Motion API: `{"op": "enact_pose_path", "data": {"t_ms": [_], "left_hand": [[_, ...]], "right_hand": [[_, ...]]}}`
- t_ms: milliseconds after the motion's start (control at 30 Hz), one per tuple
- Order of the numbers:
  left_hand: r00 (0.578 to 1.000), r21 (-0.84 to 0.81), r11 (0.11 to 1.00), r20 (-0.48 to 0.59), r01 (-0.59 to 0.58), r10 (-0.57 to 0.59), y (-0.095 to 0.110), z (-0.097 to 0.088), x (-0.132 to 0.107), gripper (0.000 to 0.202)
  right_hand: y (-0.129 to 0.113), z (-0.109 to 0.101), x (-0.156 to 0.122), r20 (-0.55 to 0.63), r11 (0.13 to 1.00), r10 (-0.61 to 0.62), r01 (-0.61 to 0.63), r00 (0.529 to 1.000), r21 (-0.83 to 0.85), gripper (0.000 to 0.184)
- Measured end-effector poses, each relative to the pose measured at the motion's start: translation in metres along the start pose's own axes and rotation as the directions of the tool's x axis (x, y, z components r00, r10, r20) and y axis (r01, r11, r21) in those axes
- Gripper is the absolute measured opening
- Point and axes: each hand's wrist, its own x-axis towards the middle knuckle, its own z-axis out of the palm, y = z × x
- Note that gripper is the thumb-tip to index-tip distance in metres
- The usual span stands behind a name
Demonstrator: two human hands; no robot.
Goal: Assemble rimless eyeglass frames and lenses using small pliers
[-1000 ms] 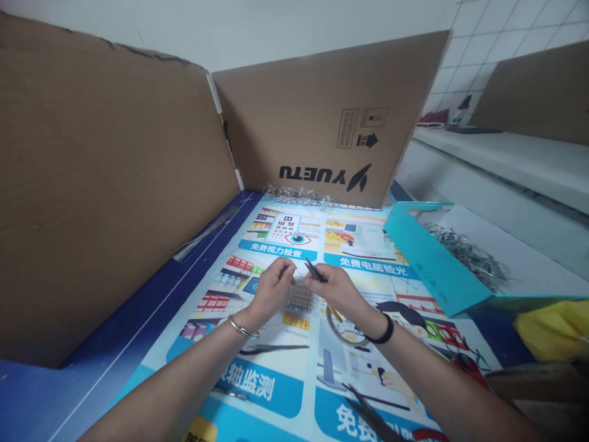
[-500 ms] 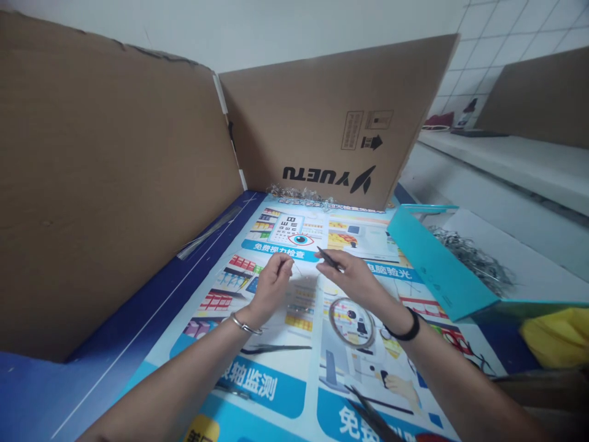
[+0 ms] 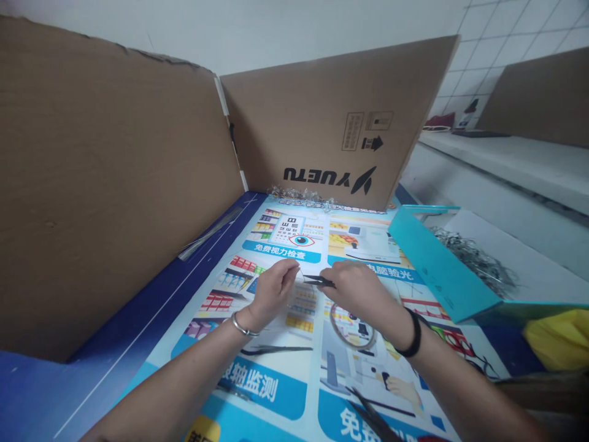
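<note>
A tall cardboard wall (image 3: 115,184) stands at the left. Just right of it, over the printed poster (image 3: 257,387), the left hand (image 3: 272,290) has thumb and forefinger pinched together; whatever sits between them is too small to make out. Right at that pinch are the tips of the tweezers (image 3: 316,280), thin, dark and pointed, held level and aimed left. The right hand (image 3: 356,290) grips their right end with closed fingers. Beneath the right wrist a metal ring (image 3: 332,320) lies flat on the poster. A teal box (image 3: 432,264) stands at the right.
</note>
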Motion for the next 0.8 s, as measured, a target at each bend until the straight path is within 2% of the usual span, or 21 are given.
{"op": "enact_pose_path", "data": {"t_ms": [367, 500, 600, 800], "left_hand": [[0.999, 0.049, 0.999, 0.039, 0.003, -0.005, -0.002, 0.001, -0.001, 0.016], [0.999, 0.044, 0.998, 0.031, -0.035, 0.034, -0.002, 0.000, -0.001, 0.016], [0.998, 0.033, 0.997, 0.018, -0.065, 0.064, -0.002, 0.000, 0.000, 0.016], [0.999, -0.012, 0.999, 0.005, -0.040, 0.040, -0.005, 0.000, 0.001, 0.016]], "right_hand": [[-0.002, 0.011, 0.001, -0.001, 1.000, -0.016, 0.016, 1.000, 0.001, 0.013], [-0.001, 0.013, 0.002, -0.004, 1.000, -0.019, 0.019, 1.000, 0.004, 0.014], [0.001, 0.015, 0.002, 0.008, 0.998, -0.015, 0.015, 1.000, 0.054, 0.016], [0.003, 0.019, 0.003, 0.060, 0.975, 0.008, -0.021, 0.998, 0.222, 0.015]]}}
